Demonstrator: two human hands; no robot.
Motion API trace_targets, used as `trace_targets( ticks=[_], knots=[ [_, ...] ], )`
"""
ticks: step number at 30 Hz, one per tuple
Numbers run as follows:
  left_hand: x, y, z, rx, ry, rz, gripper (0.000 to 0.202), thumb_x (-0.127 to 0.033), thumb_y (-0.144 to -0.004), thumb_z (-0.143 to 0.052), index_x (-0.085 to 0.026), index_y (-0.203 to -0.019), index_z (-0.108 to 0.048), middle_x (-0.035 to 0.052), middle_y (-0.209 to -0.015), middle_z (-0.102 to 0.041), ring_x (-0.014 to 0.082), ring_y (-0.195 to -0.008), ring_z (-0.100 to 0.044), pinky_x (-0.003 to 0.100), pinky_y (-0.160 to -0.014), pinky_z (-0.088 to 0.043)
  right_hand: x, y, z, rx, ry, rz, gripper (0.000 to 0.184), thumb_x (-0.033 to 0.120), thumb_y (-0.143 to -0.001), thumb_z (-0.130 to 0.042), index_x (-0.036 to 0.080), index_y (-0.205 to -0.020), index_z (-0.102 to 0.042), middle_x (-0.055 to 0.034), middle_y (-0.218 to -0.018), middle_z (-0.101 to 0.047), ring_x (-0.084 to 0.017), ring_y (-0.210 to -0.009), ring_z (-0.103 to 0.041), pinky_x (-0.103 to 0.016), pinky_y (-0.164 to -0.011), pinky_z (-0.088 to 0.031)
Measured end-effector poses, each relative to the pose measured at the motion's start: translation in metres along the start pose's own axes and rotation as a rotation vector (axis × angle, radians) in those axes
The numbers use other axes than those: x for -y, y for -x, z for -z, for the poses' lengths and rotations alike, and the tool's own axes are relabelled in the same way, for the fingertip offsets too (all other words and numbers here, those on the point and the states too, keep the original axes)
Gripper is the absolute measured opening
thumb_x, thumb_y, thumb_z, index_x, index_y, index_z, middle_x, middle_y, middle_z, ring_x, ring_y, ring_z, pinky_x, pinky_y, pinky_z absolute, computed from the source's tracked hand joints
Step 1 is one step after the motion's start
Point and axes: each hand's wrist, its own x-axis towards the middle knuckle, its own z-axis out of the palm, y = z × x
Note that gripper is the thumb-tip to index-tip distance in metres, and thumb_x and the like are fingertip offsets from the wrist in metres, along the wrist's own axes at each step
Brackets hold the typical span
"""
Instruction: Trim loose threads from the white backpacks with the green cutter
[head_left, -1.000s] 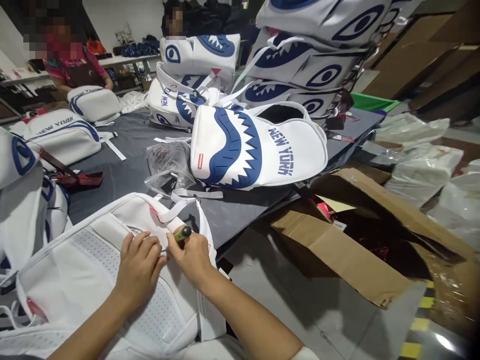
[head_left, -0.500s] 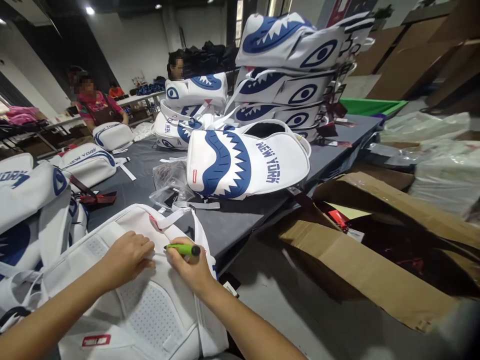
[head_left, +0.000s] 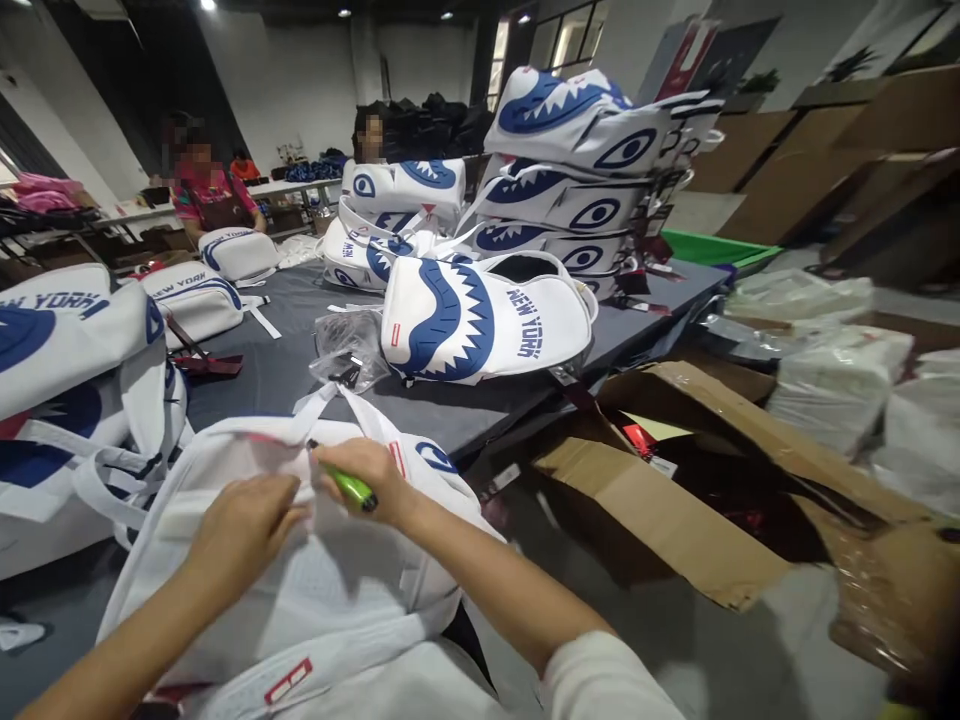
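In front of me is a white backpack (head_left: 360,570), its padded back and straps facing me and a small red label on the strap low down. My left hand (head_left: 247,525) has its fingers curled closed on the backpack's upper back fabric. Between the fingers of my right hand (head_left: 371,475) is a green marker pen (head_left: 352,490), its dark tip pointing up and left beside the base of the strap. Both hands are close together; whether the tip touches the fabric I cannot tell.
Beyond lies another white backpack (head_left: 514,325) with a blue shark mouth, beside a crumpled clear plastic bag (head_left: 346,345). Stacked backpacks (head_left: 570,205) rise behind. More backpacks (head_left: 75,400) lie left. An open cardboard box (head_left: 667,520) stands right of the grey table (head_left: 262,380). People work further back.
The backpack in front has been tipped up and turned, its strap label now lower right. My right hand has moved slightly up and left with the marker, now tilted. My view has shifted.
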Motion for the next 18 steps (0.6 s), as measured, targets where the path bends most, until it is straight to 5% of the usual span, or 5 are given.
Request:
trace_targets(
  ticks=[5, 10, 12, 15, 18],
  knots=[
    [0.029, -0.012, -0.008, 0.037, 0.047, -0.099, 0.021, -0.031, -0.099, -0.049, -0.021, -0.101, -0.067, 0.0058, -0.098, -0.075, 0.0241, -0.089, -0.070, 0.036, -0.079, -0.049, -0.007, 0.023, -0.003, -0.084, -0.037, -0.344, 0.026, 0.036, -0.094, -0.050, 0.024, -0.108, -0.067, -0.0035, -0.101, -0.078, -0.017, -0.092, -0.075, -0.025, -0.083, -0.057],
    [0.039, -0.020, 0.021, -0.160, -0.109, -0.075, 0.023, -0.021, -0.096, -0.051, -0.019, -0.112, -0.067, 0.0111, -0.117, -0.071, 0.0280, -0.107, -0.064, 0.041, -0.088, -0.048, 0.004, 0.041, 0.003, -0.230, -0.105, -0.687, 0.026, 0.042, -0.094, -0.053, 0.020, -0.095, -0.065, -0.0006, -0.070, -0.070, -0.012, -0.049, -0.062, -0.026, -0.052, -0.053],
    [0.042, -0.031, 0.024, -0.161, -0.191, -0.009, 0.046, -0.025, -0.086, -0.069, -0.018, -0.131, -0.059, 0.0171, -0.140, -0.057, 0.0361, -0.127, -0.054, 0.049, -0.100, -0.045, 0.001, 0.043, 0.000, -0.242, -0.097, -0.806, 0.028, 0.045, -0.094, -0.054, 0.019, -0.089, -0.065, 0.0021, -0.062, -0.064, -0.011, -0.044, -0.055, -0.025, -0.047, -0.048],
    [0.047, -0.053, 0.018, 0.028, -0.237, 0.047, 0.098, -0.028, -0.070, -0.086, -0.020, -0.153, -0.034, 0.0222, -0.159, -0.034, 0.0427, -0.144, -0.034, 0.059, -0.111, -0.035, -0.005, 0.037, -0.004, -0.143, -0.105, -0.808, 0.029, 0.045, -0.094, -0.056, 0.019, -0.090, -0.065, 0.0030, -0.059, -0.061, -0.011, -0.046, -0.054, -0.025, -0.048, -0.046],
    [0.049, -0.075, 0.010, 0.194, -0.230, 0.022, 0.110, -0.032, -0.070, -0.086, -0.020, -0.158, -0.021, 0.0235, -0.159, -0.032, 0.0417, -0.145, -0.035, 0.056, -0.108, -0.039, -0.013, 0.023, 0.003, -0.021, 0.028, -0.745, 0.026, 0.042, -0.094, -0.057, 0.018, -0.088, -0.065, 0.0019, -0.062, -0.062, -0.012, -0.049, -0.056, -0.025, -0.050, -0.047]
  ],
)
